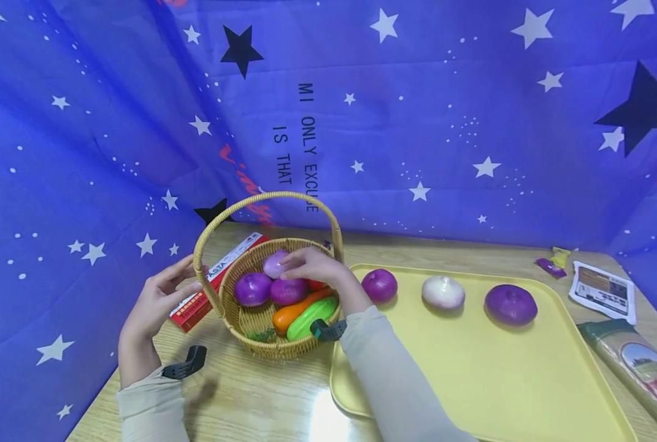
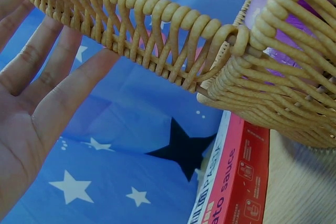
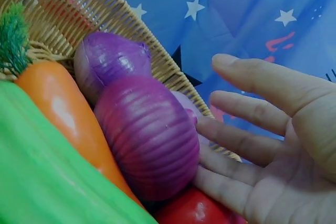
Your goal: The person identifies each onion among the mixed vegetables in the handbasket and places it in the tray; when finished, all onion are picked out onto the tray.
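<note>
A wicker basket (image 1: 284, 352) with a tall arched handle holds a purple onion (image 1: 253, 290), a magenta onion (image 1: 288, 293), a pale purple onion (image 1: 273, 264), a carrot (image 1: 291, 315), a long green vegetable (image 1: 313, 319) and a partly hidden red item (image 3: 197, 211). My left hand (image 1: 150, 307) is at the handle's left side, its extended fingertips touching the wicker handle (image 2: 152, 30). Over the basket, my right hand (image 1: 319, 270) has its fingers stretched out. Its lower fingers meet the side of the magenta onion (image 3: 149, 137) without gripping it.
Right of the basket lies a yellow tray (image 1: 472, 374) with a magenta onion (image 1: 380, 286), a white onion (image 1: 443, 292) and a dark purple onion (image 1: 510, 305). A red pasta box (image 1: 195, 310) is behind the basket. Packages (image 1: 604, 290) and wrapped sweets (image 1: 551, 267) lie at far right.
</note>
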A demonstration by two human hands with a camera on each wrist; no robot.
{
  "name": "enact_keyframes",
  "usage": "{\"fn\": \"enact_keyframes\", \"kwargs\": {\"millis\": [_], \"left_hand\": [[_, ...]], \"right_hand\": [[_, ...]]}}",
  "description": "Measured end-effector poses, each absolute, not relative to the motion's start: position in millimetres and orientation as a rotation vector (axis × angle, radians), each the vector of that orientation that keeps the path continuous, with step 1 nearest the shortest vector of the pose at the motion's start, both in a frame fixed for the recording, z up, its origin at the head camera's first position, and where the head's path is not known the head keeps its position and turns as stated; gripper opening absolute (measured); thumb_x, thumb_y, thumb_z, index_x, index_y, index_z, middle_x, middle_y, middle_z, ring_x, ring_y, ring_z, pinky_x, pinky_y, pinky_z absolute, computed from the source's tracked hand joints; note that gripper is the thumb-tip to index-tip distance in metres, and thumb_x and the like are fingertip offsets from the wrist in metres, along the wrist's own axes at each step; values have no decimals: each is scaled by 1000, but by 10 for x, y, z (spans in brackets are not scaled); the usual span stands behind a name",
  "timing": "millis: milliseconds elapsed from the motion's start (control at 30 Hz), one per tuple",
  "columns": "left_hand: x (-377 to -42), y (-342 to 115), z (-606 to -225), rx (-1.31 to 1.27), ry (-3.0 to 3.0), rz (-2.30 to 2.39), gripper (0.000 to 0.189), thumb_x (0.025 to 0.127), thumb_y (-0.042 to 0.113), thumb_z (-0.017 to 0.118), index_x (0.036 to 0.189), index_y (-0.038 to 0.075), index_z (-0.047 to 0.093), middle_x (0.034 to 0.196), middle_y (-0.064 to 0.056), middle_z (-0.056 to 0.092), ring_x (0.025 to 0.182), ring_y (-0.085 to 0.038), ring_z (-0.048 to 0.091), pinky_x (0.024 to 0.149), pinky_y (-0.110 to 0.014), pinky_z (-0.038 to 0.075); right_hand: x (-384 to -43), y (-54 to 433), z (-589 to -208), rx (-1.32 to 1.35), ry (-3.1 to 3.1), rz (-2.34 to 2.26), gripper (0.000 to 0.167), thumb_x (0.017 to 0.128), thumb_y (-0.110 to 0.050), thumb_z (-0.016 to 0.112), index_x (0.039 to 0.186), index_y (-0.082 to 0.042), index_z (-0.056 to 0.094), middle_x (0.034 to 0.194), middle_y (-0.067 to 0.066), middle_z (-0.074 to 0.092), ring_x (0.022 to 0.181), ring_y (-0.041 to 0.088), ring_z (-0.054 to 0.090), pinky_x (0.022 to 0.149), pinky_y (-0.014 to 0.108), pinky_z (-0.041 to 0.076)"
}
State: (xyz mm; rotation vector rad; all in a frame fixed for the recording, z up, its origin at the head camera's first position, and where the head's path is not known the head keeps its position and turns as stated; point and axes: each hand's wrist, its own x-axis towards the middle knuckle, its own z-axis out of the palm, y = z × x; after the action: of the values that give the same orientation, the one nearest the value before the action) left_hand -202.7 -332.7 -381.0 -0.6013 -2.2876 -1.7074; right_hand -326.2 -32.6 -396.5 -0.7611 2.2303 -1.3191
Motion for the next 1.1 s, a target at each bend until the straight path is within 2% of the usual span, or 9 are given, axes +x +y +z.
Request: {"fn": "enact_keyframes", "kwargs": {"millis": [267, 500, 667, 767, 933, 1100], "left_hand": [[-2018, -3324, -3805, -606, -2281, -1729, 51, 89, -9, 55, 138, -3, 42, 111, 13, 67, 104, 2, 62, 88, -13, 51], [-2027, -3326, -3800, -617, -2270, -1739, 51, 89, -9, 55, 138, -4, 42, 111, 12, 67, 104, 1, 62, 88, -13, 51], [-2033, -3326, -3801, -621, -2269, -1734, 51, 89, -9, 55, 138, -2, 44, 111, 10, 67, 103, 2, 63, 88, -13, 51], [-2037, -3326, -3797, -640, -2265, -1728, 52, 88, -10, 55, 138, -2, 44, 111, 12, 67, 104, 2, 62, 88, -13, 51], [-2033, -3322, -3789, -645, -2259, -1736, 51, 88, -10, 54, 138, -4, 43, 111, 13, 67, 105, 1, 62, 89, -12, 50], [-2029, -3311, -3790, -641, -2249, -1751, 50, 88, -10, 54, 137, -4, 44, 111, 10, 67, 104, 1, 62, 88, -12, 50]], "right_hand": [[-3216, -340, -3956, -821, 2166, -1405, 51, 84, -13, 69, 132, -5, 52, 127, 17, 60, 119, 28, 57, 103, 35, 47], [-3229, -361, -3924, -748, 2089, -1484, 49, 86, -7, 65, 133, -6, 52, 128, 15, 59, 121, 26, 55, 99, 35, 49], [-3216, -332, -3825, -575, 2109, -1411, 47, 87, -14, 64, 133, -12, 53, 132, 10, 56, 123, 28, 52, 92, 46, 52], [-3197, -290, -3797, -463, 2126, -1366, 49, 86, -21, 67, 132, -11, 54, 135, 9, 53, 125, 30, 50, 91, 52, 52], [-3150, -278, -3810, -403, 2099, -1331, 52, 85, -26, 68, 131, -7, 53, 139, 11, 49, 129, 32, 46, 93, 52, 51], [-3081, -333, -3804, -457, 2124, -1246, 56, 85, -28, 69, 133, -4, 52, 140, 11, 48, 127, 32, 49, 97, 49, 50]]}}
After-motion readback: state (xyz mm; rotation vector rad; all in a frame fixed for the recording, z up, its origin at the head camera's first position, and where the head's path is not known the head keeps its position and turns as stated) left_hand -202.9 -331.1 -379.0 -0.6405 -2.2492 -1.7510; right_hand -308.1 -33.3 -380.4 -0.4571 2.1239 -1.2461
